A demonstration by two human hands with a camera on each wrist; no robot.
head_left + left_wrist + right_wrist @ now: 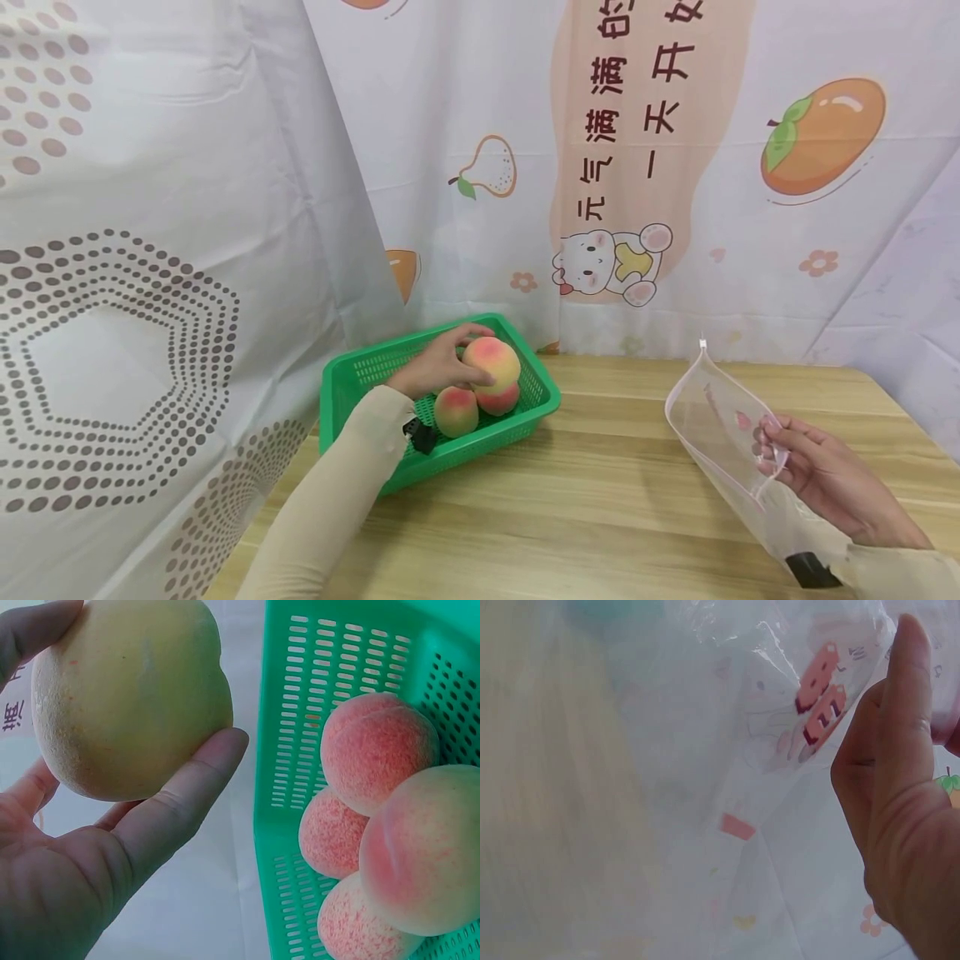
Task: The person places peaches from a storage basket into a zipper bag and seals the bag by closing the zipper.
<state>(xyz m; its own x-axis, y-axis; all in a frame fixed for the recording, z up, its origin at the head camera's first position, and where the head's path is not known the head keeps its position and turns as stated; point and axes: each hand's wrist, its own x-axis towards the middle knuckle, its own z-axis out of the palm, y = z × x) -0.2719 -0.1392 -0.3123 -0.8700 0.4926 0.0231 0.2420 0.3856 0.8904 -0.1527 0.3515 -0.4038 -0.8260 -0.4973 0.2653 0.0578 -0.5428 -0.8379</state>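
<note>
My left hand [442,363] grips a yellow-pink peach [491,365] above the green basket [442,473]. In the left wrist view the thumb and fingers curl round that peach [135,697], which is clear of the others. Several more peaches lie in the basket, among them a reddish peach [379,750] and a larger pale one [427,851]. Over at the right, my right hand [828,475] pinches the rim of a clear zip bag [712,425], whose mouth stands spread. The bag's printed film [780,712] fills much of the right wrist view.
A wooden table [585,483] lies under the basket and the bag. Behind it hangs a white curtain [450,233] with fruit prints and writing. Another curtain [150,208] with dotted patterns closes off the left side, near the basket.
</note>
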